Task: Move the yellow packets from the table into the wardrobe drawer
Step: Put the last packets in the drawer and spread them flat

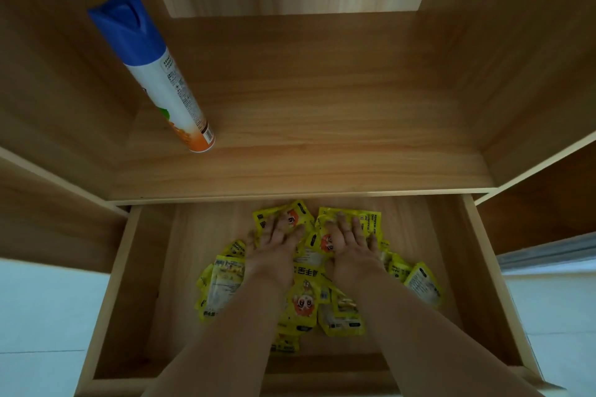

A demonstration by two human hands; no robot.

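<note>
A heap of several yellow packets (pixel 303 300) lies on the floor of the pulled-out wooden wardrobe drawer (pixel 129 284). Both my arms reach down into the drawer. My left hand (pixel 274 242) lies flat, fingers spread, on packets at the far side of the heap. My right hand (pixel 350 242) rests the same way beside it, palm down on more packets. Neither hand is curled around a packet. Parts of the heap are hidden under my hands and forearms.
Above the drawer is a wooden wardrobe shelf (pixel 322 138) with a tall spray can (pixel 154 74), blue cap and white-orange body, standing at its left. Wardrobe side panels rise left and right. Pale floor (pixel 38 316) shows on both sides of the drawer.
</note>
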